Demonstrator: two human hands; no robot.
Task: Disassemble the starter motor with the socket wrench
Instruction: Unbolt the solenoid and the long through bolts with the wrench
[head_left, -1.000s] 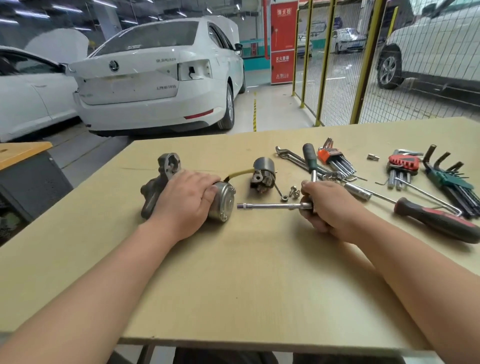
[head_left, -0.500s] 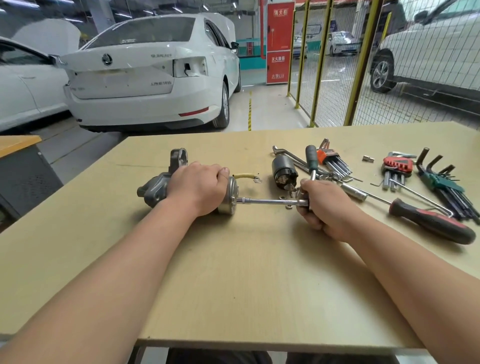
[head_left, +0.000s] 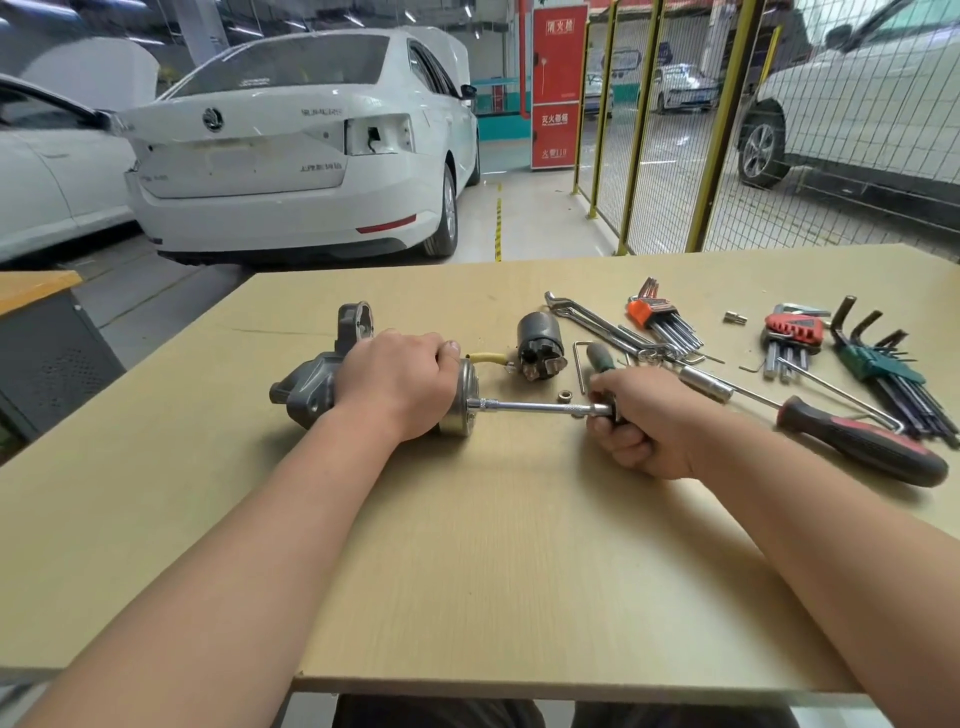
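Socket wrench (head_left: 540, 409) tip, apart from the starter motor (head_left: 306, 395) a second ago, is now touching the round end cap (head_left: 464, 397) at the motor's 3 o'clock side. Left hand (head_left: 400, 379) is wrapping around the motor body, which is lying on the table (head_left: 467, 571) at 10 o'clock of centre; right hand (head_left: 644, 421) is gripping the wrench's handle end, fingers curled. Solenoid (head_left: 537, 340) is sitting at the motor's 1 o'clock.

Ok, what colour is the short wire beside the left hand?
Yellow: the wire beside the left hand on the motor shows best in the head view.
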